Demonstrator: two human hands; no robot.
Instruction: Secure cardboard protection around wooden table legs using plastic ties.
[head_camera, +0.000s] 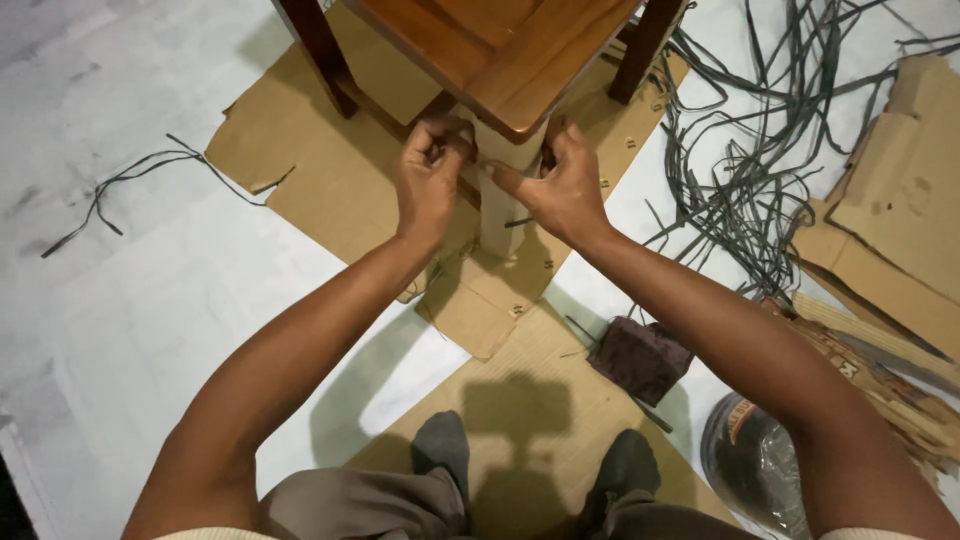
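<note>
The person sits on the floor (150, 300) before a wooden chair (500, 50). Both hands are clamped on a strip of cardboard wrap (503, 190) around the chair's nearest leg: the left hand (430, 180) pinches its left edge, the right hand (565, 185) presses its right edge. Under the chair lies flat cardboard sheet (330, 170); right of the chair, a heap of dark straps (750, 170). The wrapping seems half done; fastening probably needs one hand free.
</note>
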